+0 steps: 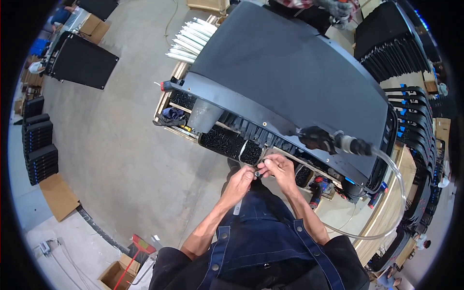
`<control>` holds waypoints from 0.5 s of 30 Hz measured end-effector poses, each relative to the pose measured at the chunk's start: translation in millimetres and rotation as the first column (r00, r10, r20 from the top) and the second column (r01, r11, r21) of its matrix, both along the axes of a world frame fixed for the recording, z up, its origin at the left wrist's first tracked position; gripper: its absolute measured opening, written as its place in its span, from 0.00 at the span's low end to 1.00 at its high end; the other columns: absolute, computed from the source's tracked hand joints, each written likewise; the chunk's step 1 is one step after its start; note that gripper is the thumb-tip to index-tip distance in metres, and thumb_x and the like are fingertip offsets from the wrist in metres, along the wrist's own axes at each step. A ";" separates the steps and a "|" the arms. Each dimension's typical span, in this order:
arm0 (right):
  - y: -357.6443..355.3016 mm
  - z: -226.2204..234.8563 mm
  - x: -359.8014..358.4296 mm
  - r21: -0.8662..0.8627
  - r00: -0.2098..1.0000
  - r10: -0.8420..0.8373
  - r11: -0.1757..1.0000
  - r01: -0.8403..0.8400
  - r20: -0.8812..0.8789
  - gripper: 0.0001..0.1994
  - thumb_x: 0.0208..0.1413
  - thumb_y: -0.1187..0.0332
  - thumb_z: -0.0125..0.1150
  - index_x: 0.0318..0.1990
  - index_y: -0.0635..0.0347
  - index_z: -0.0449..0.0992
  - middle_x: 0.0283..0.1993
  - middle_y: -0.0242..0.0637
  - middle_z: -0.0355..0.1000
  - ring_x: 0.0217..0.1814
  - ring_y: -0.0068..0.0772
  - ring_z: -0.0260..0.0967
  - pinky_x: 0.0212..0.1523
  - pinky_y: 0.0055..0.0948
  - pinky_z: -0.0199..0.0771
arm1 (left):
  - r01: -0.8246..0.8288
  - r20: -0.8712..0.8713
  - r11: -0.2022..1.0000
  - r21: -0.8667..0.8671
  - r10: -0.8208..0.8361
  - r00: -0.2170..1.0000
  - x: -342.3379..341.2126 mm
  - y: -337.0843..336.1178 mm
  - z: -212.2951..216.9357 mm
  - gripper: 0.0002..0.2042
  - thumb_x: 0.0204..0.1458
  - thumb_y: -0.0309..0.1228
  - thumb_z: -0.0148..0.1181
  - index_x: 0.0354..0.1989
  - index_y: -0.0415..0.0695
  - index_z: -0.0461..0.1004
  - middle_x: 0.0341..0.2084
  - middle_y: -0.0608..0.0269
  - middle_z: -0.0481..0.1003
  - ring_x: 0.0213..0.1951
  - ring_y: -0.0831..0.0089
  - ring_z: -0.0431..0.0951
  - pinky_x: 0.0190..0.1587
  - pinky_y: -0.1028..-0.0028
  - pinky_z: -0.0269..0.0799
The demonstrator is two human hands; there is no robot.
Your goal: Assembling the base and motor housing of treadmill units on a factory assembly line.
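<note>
My left hand (240, 182) and my right hand (279, 170) meet in front of my apron at the near edge of the workbench. Between the left fingertips is a small metal piece (257, 174), too small to name. The right fingers are pinched together just beside it, and whatever they hold is hidden. Right behind my hands sits a black bin of small dark fasteners (223, 141). Above the bins lies a large dark grey panel (290, 67) with a curved edge. A black air tool (321, 140) with a clear hose rests on the panel's near right part.
A grey cup (204, 116) stands left of the fastener bin. White tubes (192, 39) are bundled at the far left of the bench. Red-and-black power drills (317, 191) hang to the right. A co-worker's gloved hand (340, 12) shows at the far side. The clear hose (402, 193) loops right.
</note>
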State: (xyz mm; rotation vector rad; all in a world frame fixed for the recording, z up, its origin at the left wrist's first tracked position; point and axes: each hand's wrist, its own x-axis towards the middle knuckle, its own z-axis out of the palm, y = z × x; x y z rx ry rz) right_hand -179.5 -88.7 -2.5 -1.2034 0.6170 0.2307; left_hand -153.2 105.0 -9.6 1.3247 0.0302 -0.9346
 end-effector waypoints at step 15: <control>-69.2 89.6 -71.1 0.132 0.889 0.059 0.982 -0.133 0.454 0.08 0.62 0.71 0.63 0.44 0.65 0.80 0.46 0.41 0.76 0.45 0.33 0.78 0.47 0.33 0.85 | -0.152 0.656 0.988 0.025 0.099 0.749 -60.0 -83.0 88.3 0.17 0.64 0.43 0.56 0.38 0.39 0.72 0.27 0.64 0.69 0.22 0.74 0.70 0.24 0.72 0.66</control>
